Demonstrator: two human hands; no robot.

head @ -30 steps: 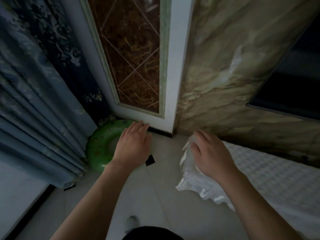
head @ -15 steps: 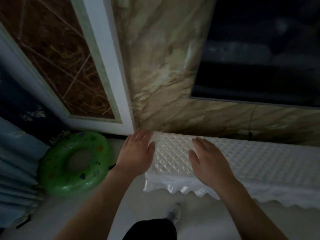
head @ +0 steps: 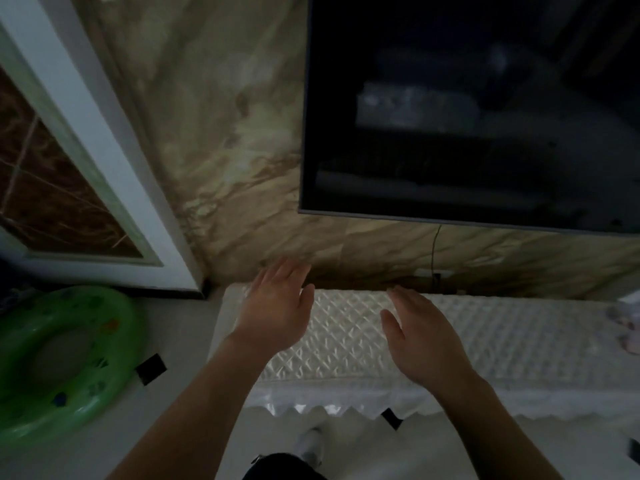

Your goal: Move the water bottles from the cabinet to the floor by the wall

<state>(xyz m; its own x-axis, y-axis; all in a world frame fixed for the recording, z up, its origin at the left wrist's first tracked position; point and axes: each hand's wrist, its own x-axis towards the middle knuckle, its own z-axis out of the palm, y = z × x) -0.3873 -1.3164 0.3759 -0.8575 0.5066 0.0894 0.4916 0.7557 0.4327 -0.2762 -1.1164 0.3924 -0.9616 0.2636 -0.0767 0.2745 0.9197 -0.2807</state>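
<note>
Pale floor [head: 194,344] closest in, one shoe [head: 310,441] poking out, green swim ring [head: 114,341] off to the left. Then the cabinet [head: 519,344], draped in a quilted white cover with a lacy front edge. Left hand [head: 273,317] and right hand [head: 422,341] are palm-down over its left end, fingers [head: 277,275] straight and held together, gripping nothing. Can't tell if they touch the cover. Some pale blurry stuff [head: 628,320] sits at the cabinet's far right end, well apart from both hands, too smeared to call bottles. Marbled wall [head: 225,150] and dark TV [head: 467,116] behind.
</note>
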